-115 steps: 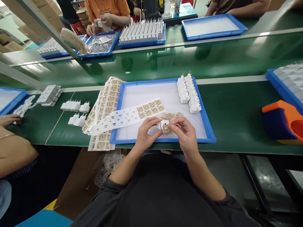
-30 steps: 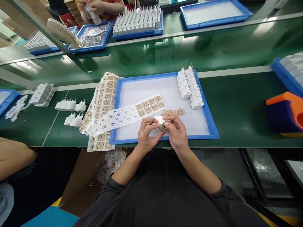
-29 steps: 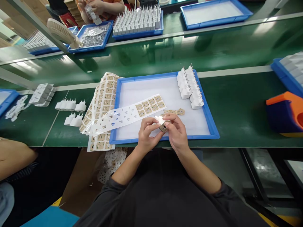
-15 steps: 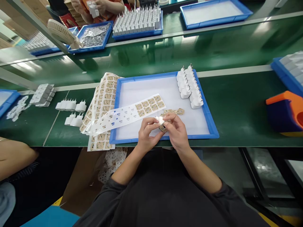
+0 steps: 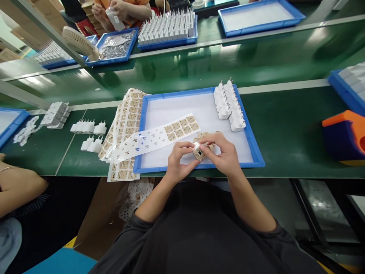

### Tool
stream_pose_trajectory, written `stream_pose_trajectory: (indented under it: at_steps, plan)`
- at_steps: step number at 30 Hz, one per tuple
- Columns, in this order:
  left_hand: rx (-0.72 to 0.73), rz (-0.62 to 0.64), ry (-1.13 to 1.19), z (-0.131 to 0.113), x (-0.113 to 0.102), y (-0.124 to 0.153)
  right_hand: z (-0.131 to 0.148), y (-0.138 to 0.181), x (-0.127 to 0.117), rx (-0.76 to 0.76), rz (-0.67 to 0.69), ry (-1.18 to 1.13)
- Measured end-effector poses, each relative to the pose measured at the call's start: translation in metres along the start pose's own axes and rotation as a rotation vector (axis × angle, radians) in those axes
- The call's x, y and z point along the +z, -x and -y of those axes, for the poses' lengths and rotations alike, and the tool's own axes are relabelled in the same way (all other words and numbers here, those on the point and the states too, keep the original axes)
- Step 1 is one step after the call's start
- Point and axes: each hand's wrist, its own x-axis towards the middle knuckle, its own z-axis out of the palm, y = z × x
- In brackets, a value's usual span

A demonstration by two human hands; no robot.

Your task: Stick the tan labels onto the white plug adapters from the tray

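Over the front of a blue-rimmed tray point(image 5: 176, 168), my left hand point(image 5: 178, 161) grips a white plug adapter point(image 5: 198, 151) between thumb and fingers. Its face towards me is tan with dark port openings. My right hand point(image 5: 224, 154) is closed on the same adapter from the other side, fingers bent over its top. Just behind the hands lie tan sticker pieces point(image 5: 202, 135), partly covered by my right hand. A partly used strip of tan stickers point(image 5: 182, 127) lies across the tray. Two rows of white plug adapters point(image 5: 229, 106) stand at the tray's right side.
Sticker sheets point(image 5: 129, 114) overlap the tray's left edge. Further left are loose white plugs point(image 5: 88, 127) and stacked white housings point(image 5: 56, 115). An orange and blue container point(image 5: 343, 135) sits at right. Beyond the green conveyor, a co-worker's hands point(image 5: 118, 11) hold a white piece.
My right hand has shifted slightly right and turned over the adapter. The adapter's tan face with its ports shows more clearly. The whole view has moved slightly.
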Motion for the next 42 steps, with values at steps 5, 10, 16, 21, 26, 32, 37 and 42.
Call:
stream_pose_trajectory:
  at_steps: [5,10,16,21,26,32,37,42]
  plan:
    - [-0.015,-0.023,-0.021,-0.003,0.001,-0.001,-0.001,-0.001,-0.005,-0.117,0.034,0.089]
    - [-0.203,-0.027,0.081,-0.005,0.000,0.000,-0.004,0.012,-0.001,-0.281,0.043,0.133]
    - [-0.361,-0.100,0.089,-0.009,0.003,-0.003,-0.020,0.014,-0.013,0.104,-0.118,0.008]
    - [-0.375,-0.137,0.083,-0.012,-0.015,-0.010,-0.045,0.005,-0.029,0.261,0.000,0.405]
    - [-0.373,-0.372,-0.148,-0.001,-0.088,-0.013,-0.056,0.005,-0.033,0.263,-0.117,0.602]
    - [-0.597,-0.546,-0.595,0.049,-0.215,-0.031,-0.057,0.006,-0.033,0.309,-0.060,0.594]
    - [-0.828,-0.400,-0.818,0.098,-0.269,-0.048,-0.054,0.004,-0.032,0.312,-0.054,0.580]
    - [-0.809,-0.475,-0.856,0.127,-0.287,-0.048,-0.055,0.006,-0.033,0.294,-0.060,0.600]
